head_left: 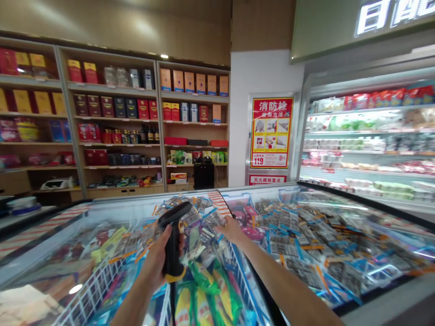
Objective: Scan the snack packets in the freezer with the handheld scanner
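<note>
Black plastic is filling the left hand [158, 256], where the fingers are wrapping tightly round the handle of a scanner [173, 249]. A bit of yellow is showing at its bottom end. The right hand [231, 228] is hanging over the freezer, and its fingertips are meeting a small grey packet [213, 219]. Those fingers are sitting close together, but I cannot tell if they are pinching the packet or just touching it. The packet is lying on the pile, to the right of the scanner's head. Below both hands, green and yellow packs [204, 278] are lying in a white wire basket [91, 290]. More packets [309, 231] are filling the freezer's right side.

The step in hand is looking like getting hold of a packet while keeping the scanner ready. I am thinking the next move is calling for a good pinch and a steady scanner.
</note>
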`<control>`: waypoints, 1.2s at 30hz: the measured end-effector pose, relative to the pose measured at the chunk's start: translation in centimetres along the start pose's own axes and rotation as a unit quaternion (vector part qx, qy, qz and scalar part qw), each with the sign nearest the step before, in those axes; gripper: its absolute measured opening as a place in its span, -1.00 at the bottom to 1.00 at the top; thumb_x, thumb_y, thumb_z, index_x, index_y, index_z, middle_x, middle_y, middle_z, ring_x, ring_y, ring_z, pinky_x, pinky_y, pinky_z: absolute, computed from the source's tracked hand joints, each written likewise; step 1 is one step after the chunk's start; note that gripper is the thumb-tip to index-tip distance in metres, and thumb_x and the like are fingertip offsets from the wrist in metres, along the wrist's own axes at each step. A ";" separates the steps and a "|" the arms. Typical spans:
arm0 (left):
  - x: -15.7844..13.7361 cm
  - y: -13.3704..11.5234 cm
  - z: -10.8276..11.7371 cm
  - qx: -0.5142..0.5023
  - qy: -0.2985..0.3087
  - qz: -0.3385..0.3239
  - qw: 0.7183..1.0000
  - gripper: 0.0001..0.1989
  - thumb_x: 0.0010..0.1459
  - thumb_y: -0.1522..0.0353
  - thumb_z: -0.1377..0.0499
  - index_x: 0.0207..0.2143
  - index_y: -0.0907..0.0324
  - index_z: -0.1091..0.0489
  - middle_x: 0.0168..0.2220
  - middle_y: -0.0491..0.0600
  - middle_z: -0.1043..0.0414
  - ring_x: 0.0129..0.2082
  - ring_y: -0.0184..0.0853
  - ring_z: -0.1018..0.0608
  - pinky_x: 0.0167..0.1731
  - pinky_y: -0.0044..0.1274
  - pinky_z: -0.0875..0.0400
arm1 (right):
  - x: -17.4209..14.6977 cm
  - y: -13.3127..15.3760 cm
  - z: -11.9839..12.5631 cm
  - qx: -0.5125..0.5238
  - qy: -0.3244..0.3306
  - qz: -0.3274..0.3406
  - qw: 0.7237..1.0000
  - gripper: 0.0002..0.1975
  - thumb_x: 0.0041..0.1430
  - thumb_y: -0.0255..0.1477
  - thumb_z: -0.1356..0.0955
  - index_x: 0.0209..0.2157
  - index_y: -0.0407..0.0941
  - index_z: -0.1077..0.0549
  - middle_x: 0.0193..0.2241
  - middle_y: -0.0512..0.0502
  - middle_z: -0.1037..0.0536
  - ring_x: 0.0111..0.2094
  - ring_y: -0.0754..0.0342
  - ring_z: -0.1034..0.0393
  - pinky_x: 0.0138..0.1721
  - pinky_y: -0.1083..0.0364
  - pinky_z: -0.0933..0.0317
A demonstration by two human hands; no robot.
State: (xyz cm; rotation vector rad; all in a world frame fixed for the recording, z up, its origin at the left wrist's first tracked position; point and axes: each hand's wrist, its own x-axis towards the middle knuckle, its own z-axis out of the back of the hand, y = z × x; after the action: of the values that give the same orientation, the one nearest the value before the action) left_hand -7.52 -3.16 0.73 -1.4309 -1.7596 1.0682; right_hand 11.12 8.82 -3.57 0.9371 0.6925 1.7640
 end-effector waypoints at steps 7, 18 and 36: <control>1.2 0.3 -3.5 -0.022 0.018 0.017 0.999 -0.72 0.03 0.18 -0.03 -0.32 0.17 -0.37 -0.59 -0.08 -0.36 -0.69 -0.44 -0.36 -0.73 -0.62 -0.29 | -4.8 -4.3 5.0 -0.253 -0.108 0.061 0.959 -0.64 -0.02 -0.25 -0.29 -0.21 -0.18 -0.36 -0.16 -0.26 -0.43 -0.02 -0.12 -0.16 0.00 -0.05 0.11; -0.1 2.8 -5.3 0.070 -0.015 0.080 0.994 -0.71 -0.04 0.23 -0.13 -0.28 0.21 -0.36 -0.57 -0.03 -0.41 -0.66 -0.37 -0.41 -0.75 -0.60 -0.28 | -1.9 -12.4 13.1 -0.365 -0.125 0.095 0.918 -0.70 0.03 -0.24 -0.25 -0.30 -0.17 -0.39 -0.23 -0.25 -0.47 -0.06 -0.08 -0.23 0.07 -0.12 0.25; -1.9 2.2 -5.8 0.167 0.126 0.060 0.976 -0.60 -0.22 0.09 -0.22 -0.47 0.25 -0.34 -0.63 -0.08 -0.37 -0.68 -0.47 -0.34 -0.66 -0.64 -0.20 | -1.2 -8.1 9.9 0.230 -0.217 0.006 0.949 -0.57 -0.01 -0.19 -0.22 -0.19 -0.18 -0.41 -0.25 -0.12 -0.51 -0.19 -0.04 -0.35 -0.18 0.04 -0.19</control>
State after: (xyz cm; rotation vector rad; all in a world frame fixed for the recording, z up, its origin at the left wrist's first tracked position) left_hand -1.13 -3.70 1.63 -1.4029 -1.2622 1.1280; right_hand 23.70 10.89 -5.04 1.5904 0.8194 1.3527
